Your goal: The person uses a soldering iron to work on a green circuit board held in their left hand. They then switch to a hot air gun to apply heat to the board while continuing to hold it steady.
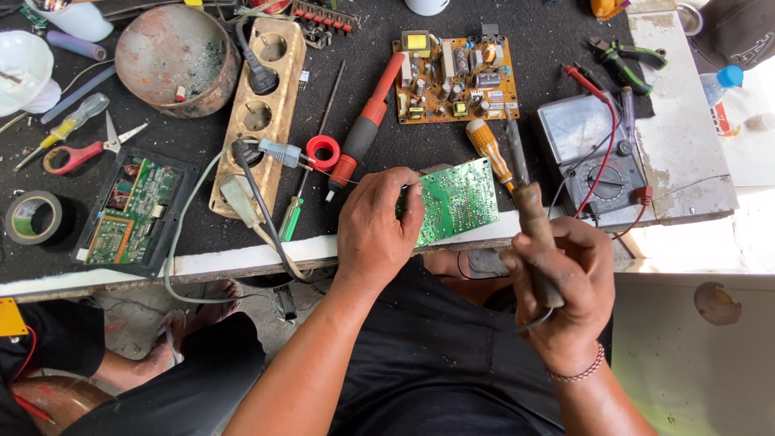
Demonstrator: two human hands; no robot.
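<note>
Head view, left hand (pixel 377 234) gripping circuit board (pixel 456 199) (palm down)

A workbench (pixel 202 262) with a black mat top and a worn white front edge ran across the far half of the scene, its right end bare, chipped and pale. Strong daylight washed out the far right. Below the near edge lay a grey, dusty concrete floor (pixel 137 319).
</note>
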